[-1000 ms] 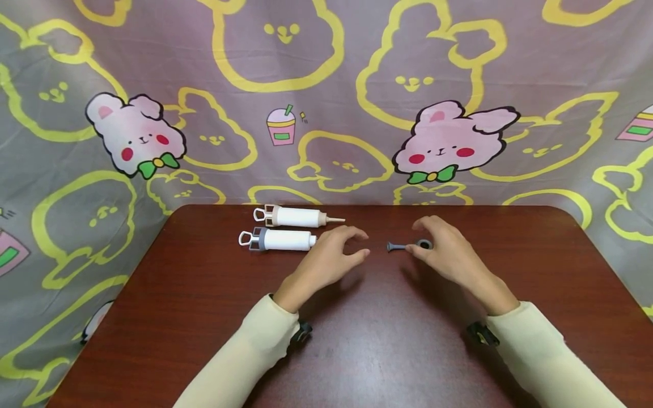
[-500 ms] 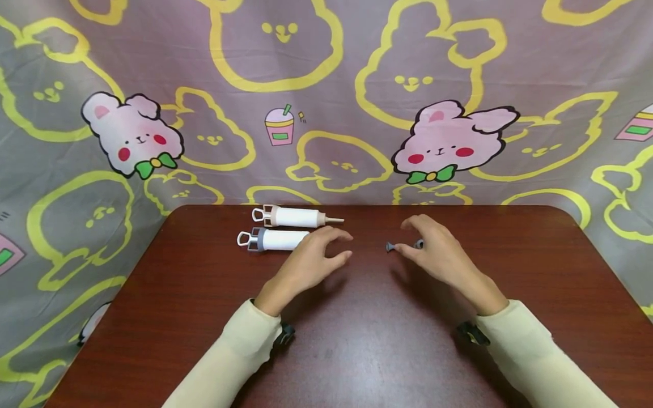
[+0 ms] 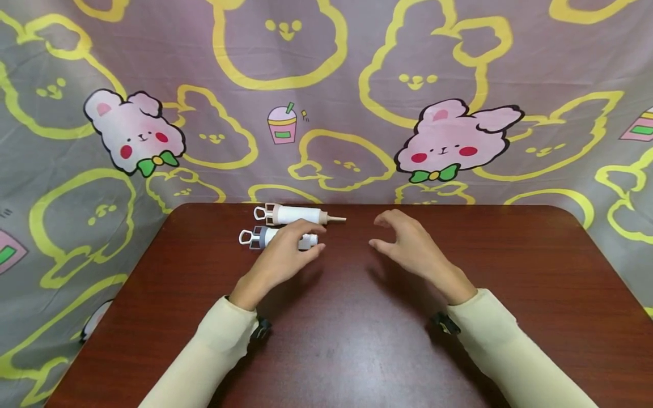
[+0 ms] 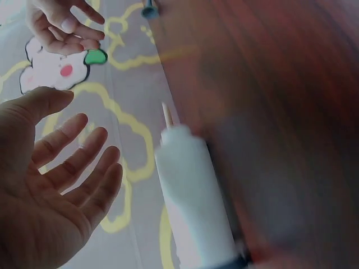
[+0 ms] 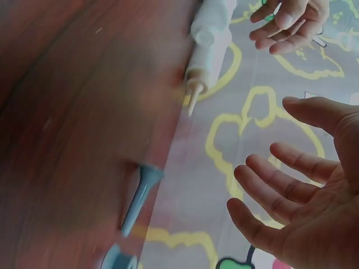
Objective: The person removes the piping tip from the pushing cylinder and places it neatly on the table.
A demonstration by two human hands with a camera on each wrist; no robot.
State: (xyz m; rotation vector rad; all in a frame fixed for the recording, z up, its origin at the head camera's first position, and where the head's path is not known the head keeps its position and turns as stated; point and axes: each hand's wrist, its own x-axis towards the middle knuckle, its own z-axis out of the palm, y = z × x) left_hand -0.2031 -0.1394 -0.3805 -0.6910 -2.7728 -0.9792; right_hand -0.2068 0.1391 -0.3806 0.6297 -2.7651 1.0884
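Observation:
My left hand (image 3: 283,249) hovers over a white syringe-like tube with a grey-blue collar (image 3: 261,237) and ring handle, covering its middle. Its fingers are loosely bent with nothing between them. Behind lies a matching tube with a beige collar and thin beige nozzle (image 3: 336,219). My right hand (image 3: 410,243) is held above the table, fingers spread and relaxed, holding nothing. A grey-blue flared nozzle (image 5: 140,196) and a grey-blue round piece (image 5: 118,259) lie below it in the right wrist view; in the head view that hand hides them.
Both hands are over a dark reddish-brown table (image 3: 352,340). A curtain (image 3: 347,102) with bunny drawings hangs right behind its far edge and along the sides. Both tubes lie side by side at the back, left of the middle.
Both hands have moved left. The left hand now covers more of the grey-blue tube. The right hand has come over the small grey-blue pieces, which are now out of sight in the head view.

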